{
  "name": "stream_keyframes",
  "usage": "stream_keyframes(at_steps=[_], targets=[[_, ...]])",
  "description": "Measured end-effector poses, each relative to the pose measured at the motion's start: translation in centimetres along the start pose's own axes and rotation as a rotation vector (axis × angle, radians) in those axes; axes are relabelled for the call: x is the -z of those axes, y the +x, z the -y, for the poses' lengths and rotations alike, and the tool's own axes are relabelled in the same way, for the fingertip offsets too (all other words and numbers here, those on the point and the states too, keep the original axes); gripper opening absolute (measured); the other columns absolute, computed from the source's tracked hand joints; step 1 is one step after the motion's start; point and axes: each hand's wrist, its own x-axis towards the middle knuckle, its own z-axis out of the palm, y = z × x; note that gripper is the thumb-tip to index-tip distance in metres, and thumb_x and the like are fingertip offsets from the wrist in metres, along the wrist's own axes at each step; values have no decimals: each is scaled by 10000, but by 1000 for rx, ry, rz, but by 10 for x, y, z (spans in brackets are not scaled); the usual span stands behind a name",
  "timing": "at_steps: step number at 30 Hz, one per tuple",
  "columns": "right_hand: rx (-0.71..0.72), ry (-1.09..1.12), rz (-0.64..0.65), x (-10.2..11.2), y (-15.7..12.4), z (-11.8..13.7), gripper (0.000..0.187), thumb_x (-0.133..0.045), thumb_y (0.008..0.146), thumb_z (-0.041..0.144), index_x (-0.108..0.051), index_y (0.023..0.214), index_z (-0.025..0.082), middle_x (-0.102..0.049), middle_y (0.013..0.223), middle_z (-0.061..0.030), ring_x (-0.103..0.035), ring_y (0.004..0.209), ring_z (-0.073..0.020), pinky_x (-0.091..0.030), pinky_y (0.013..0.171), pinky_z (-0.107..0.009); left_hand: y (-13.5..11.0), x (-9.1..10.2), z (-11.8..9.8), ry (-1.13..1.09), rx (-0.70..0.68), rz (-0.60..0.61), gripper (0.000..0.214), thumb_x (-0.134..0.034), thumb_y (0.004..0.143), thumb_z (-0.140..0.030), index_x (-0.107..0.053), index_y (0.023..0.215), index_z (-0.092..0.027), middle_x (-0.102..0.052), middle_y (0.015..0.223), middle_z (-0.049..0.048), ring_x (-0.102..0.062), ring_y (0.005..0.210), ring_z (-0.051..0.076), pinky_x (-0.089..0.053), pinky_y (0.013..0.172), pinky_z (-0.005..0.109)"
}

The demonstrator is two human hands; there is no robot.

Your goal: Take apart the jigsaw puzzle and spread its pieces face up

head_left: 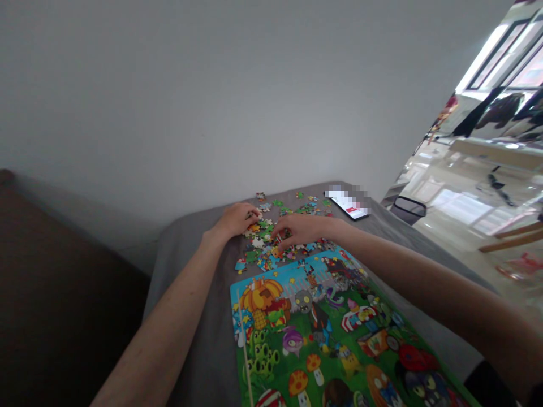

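Observation:
Loose jigsaw puzzle pieces (257, 243) in many colours lie in a heap on a grey cloth-covered table. Over the left side of the heap is my left hand (238, 220), its fingers bent and a small gap showing between thumb and fingers. My right hand (300, 227) reaches in from the right, thumb and fingers apart around pieces in the middle of the heap. No piece is clearly held in either hand; the fingertips are small and partly hidden. Nearer to me lies a colourful puzzle picture board (305, 339) with cartoon plants and zombies.
A phone (348, 204) with its screen lit lies at the table's far right. The grey tablecloth (199, 316) reaches the pale wall (212, 113) behind. A dark brown panel (55, 294) stands at left. On the right is a bright room with a glossy floor (458, 203).

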Motion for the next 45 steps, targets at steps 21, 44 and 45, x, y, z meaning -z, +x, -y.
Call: stream_keyframes(at_steps=[21,44,45], targets=[[-173,1,77,1,-30,-9,451,-793,799,170,-731,1246,170,-762,1053,-76,-677,863,-195,-493,709,-266,-15,51,-6,68,197,389,542,-748,774,-381,-704,1257,-140,-741,1202,118,-691,999,243,-489,815,289],[-231,18,-112,8,47,-27,157,-681,930,188,-794,1036,156,-800,1061,-113,-664,858,-196,-443,740,-285,-16,49,0,72,198,378,282,-693,844,-442,-800,991,-226,-800,914,19,-683,791,184,-427,643,255],[-232,23,-104,5,53,-28,139,-697,912,172,-798,1008,159,-802,1039,-106,-665,853,-197,-446,744,-286,-15,47,-3,91,200,358,295,-710,834,-449,-792,1006,-224,-797,931,26,-682,796,190,-420,636,261]])
